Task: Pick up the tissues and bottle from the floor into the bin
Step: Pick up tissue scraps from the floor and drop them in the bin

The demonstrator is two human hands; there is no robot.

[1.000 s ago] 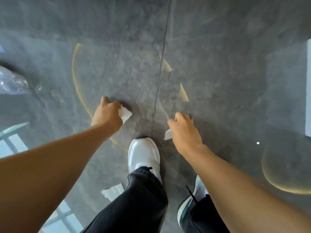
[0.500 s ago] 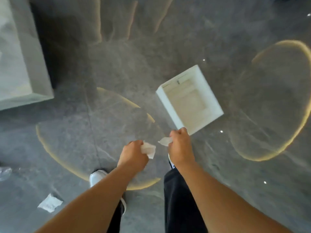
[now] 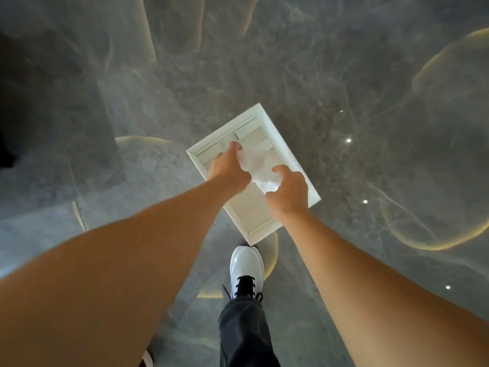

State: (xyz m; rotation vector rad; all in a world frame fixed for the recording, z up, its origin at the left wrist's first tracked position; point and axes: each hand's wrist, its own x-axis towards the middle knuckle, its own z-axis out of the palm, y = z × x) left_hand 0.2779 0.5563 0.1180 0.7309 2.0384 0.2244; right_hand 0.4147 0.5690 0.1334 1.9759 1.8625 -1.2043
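A white rectangular bin (image 3: pixel 289 154) stands open on the grey floor just ahead of my foot. Both hands hover over its opening. My left hand (image 3: pixel 229 169) is over the bin's left half with fingers curled, a blurred white tissue (image 3: pixel 251 161) at its fingertips. My right hand (image 3: pixel 288 193) is over the bin's near right side, with crumpled white tissue (image 3: pixel 270 182) at its fingers. Whether either tissue is still gripped or falling is blurred. No bottle is in view.
Glossy grey marble floor (image 3: pixel 344 75) with curved light reflections surrounds the bin. My white shoe (image 3: pixel 246 266) and dark trouser leg stand just behind the bin's near corner. A dark shadowed area lies at the far left.
I have stood up from the floor and turned to the bin. Both hands, each carrying a tissue, have moved forward over the bin's opening, and the bin looks closer.
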